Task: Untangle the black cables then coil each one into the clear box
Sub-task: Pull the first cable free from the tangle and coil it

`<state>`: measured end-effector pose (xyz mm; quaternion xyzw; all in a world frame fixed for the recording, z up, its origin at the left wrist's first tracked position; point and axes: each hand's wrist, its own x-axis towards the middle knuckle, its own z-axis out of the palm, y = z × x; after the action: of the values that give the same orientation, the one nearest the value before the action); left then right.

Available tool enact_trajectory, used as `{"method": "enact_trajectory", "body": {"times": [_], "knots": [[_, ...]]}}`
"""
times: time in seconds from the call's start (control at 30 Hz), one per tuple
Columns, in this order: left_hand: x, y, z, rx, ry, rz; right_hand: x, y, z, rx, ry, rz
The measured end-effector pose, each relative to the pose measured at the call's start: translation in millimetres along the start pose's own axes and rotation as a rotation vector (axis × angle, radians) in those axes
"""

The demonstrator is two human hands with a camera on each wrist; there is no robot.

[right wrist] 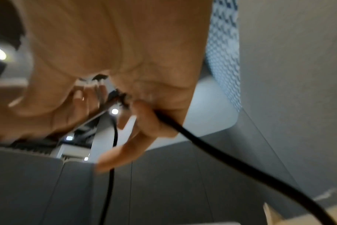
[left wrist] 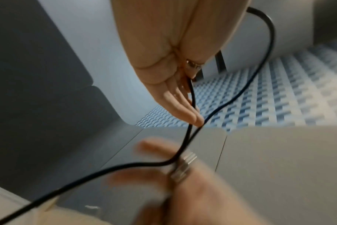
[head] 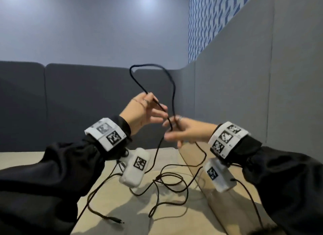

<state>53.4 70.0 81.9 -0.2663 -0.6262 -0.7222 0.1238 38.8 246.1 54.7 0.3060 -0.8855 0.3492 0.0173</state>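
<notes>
We see the left hand pinching a thin black cable looped in the air; the right hand grips it below; more cable tangles on the tan bench.

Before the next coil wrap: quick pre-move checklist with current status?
1. Left hand holds the black cable: ok, cable runs through its fingers.
2. Right hand has the cable: ok, it passes through the fingers, though blurred.
3. Loop raised between the hands: ok, it arcs above them.
4. Rest of the cable free of tangles: not ok, it lies in crossing loops on the table.
5. Free plug end located: ok, on the table near the front edge.
6. Clear box ready to receive: cannot tell, partly hidden.
</notes>
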Motion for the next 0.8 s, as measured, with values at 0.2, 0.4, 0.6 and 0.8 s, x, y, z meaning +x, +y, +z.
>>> {"method": "enact_trajectory", "body": {"times": [0.2,0.4,0.6,0.8], "knots": [[-7,10,-24,0.036,0.015,-0.025,18,3,39,0.187,-0.041,0.065],[-11,-15,-32,0.097,0.174,-0.033,18,-19,38,0.425,-0.226,0.080],[-31,-38,-48,0.183,-0.067,-0.201,20,-28,16,0.747,-0.035,0.181],[-61,-92,-67,0.935,-0.452,-0.217,30,-46,-42,0.877,0.293,0.107]]}}
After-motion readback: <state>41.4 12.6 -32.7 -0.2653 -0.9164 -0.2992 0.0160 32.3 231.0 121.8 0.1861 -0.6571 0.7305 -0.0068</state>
